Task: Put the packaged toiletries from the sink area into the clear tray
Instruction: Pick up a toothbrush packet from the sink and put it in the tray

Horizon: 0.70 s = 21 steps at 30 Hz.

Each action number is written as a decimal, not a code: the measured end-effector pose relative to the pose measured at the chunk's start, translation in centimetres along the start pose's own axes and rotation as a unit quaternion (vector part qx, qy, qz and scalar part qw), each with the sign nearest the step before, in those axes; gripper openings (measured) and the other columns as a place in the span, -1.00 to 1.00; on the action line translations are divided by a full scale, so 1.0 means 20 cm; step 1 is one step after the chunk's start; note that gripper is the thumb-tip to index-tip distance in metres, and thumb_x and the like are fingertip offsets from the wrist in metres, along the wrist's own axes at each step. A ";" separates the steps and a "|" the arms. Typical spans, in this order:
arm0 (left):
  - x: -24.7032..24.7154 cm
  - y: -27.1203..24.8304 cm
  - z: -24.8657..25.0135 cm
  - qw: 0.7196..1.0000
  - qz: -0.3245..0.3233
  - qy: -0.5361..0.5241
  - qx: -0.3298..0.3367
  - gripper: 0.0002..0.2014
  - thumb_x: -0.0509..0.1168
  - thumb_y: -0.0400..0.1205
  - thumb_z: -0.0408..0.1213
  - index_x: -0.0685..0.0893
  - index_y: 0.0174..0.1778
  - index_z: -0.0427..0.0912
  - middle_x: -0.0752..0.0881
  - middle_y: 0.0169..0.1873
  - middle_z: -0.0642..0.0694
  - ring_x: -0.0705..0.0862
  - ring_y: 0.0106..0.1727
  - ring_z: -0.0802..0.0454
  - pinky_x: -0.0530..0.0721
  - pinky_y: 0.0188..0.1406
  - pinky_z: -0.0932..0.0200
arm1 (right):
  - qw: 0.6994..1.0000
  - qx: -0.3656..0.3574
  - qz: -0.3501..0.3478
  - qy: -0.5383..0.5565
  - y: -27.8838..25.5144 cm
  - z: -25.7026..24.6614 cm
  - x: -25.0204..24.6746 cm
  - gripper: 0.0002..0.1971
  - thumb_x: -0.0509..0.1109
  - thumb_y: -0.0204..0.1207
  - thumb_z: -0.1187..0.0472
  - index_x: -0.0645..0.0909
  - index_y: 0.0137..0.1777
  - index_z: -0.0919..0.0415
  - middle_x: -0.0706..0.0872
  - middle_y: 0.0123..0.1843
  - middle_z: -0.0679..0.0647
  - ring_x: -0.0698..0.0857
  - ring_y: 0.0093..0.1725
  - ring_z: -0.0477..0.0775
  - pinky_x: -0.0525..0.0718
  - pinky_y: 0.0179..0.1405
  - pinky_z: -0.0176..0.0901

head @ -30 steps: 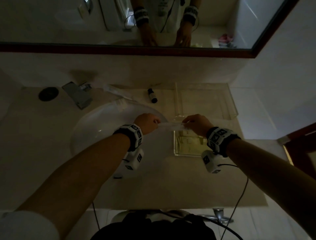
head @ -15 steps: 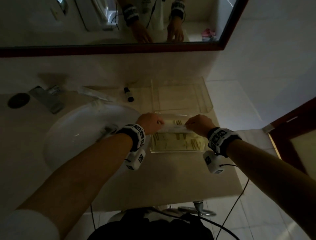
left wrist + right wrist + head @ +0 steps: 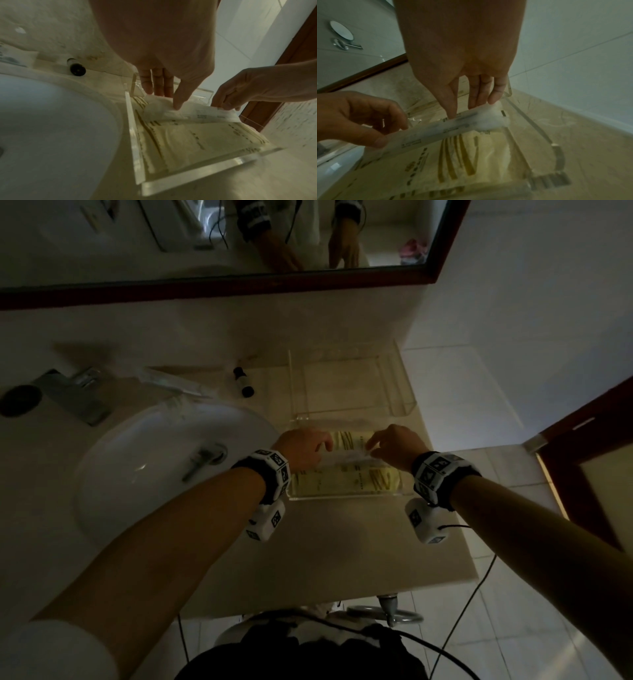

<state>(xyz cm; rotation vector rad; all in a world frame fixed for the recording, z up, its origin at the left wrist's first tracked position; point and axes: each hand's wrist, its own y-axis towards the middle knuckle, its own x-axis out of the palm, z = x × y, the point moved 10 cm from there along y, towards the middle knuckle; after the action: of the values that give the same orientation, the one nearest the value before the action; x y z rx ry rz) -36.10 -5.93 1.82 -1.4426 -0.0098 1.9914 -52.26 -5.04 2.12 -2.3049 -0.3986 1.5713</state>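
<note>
packet (image 3: 346, 457), long and white, is held over the clear tray (image 3: 342, 496) by both hands, one at each end. left hand (image 3: 303, 447) pinches the left end between thumb and fingers, and the right hand (image 3: 394, 445) pinches the right end in the same way. in the left wrist view the packet (image 3: 193, 113) lies slanted just above the things in the tray (image 3: 137, 148), and the left thumb presses on its top side. if it touches them already, i cannot tell. in the right wrist view the packet (image 3: 453, 125) has small dark print along it and a soft white end under the right fingers (image 3: 494, 93).

inside the tray lie flat yellow packs (image 3: 346, 481) with dark stripes and print, and they cover its floor. the tray stands on the counter (image 3: 308, 549), just to the right of the sink (image 3: 154, 467). a second clear tray (image 3: 349, 378) stands behind it, at the wall.

on the far side of the counter a small dark bottle (image 3: 244, 381) lies on its side, between the faucet (image 3: 73, 393) and the far tray. a clear long packet (image 3: 171, 385) lies at the far rim of the sink, left of the bottle. the mirror (image 3: 212, 244) above shows both hands from the other side.
</note>
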 end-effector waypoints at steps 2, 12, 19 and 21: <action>0.01 0.00 0.00 1.000 -0.002 0.013 0.001 -0.68 0.16 0.60 -0.36 0.61 0.24 -0.03 0.55 -0.01 -0.04 0.58 -0.01 -0.03 0.54 -0.10 0.15 | 1.000 0.008 -0.012 0.002 0.01 0.01 0.02 -0.84 0.40 0.53 0.13 0.74 0.07 -0.02 0.71 0.00 0.09 0.67 0.06 0.12 0.55 -0.02 -0.16; -0.02 0.00 0.03 0.998 0.010 -0.058 -0.005 -0.68 0.17 0.61 -0.39 0.70 0.19 -0.07 0.66 -0.12 -0.08 0.66 -0.07 -0.05 0.57 -0.12 0.21 | 0.999 0.019 -0.006 -0.032 0.02 0.01 0.04 -0.80 0.25 0.60 0.15 0.71 0.05 -0.02 0.70 0.12 0.14 0.65 0.09 0.18 0.59 0.00 -0.06; -0.02 -0.03 0.01 1.000 0.023 0.017 0.013 -0.68 0.17 0.56 -0.35 0.67 0.14 0.05 0.56 0.01 -0.05 0.51 0.09 0.03 0.44 -0.09 0.16 | 0.999 0.002 -0.004 -0.041 0.01 -0.02 0.04 -0.84 0.31 0.58 0.14 0.72 0.02 0.01 0.61 -0.07 0.06 0.63 0.05 0.14 0.51 -0.11 -0.13; -0.01 -0.02 0.00 1.000 0.015 0.025 0.013 -0.70 0.18 0.57 -0.33 0.65 0.15 0.04 0.51 0.02 -0.04 0.50 0.07 0.02 0.43 -0.08 0.16 | 0.999 -0.003 0.007 -0.041 0.00 -0.04 0.02 -0.86 0.36 0.56 0.15 0.71 0.06 0.02 0.51 -0.05 0.05 0.55 -0.01 0.08 0.47 -0.10 -0.13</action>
<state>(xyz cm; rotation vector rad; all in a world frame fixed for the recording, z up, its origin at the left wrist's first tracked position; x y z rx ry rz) -35.89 -5.68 2.23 -1.4835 0.0586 1.9727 -51.33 -5.03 1.97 -2.2575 -0.4093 1.6771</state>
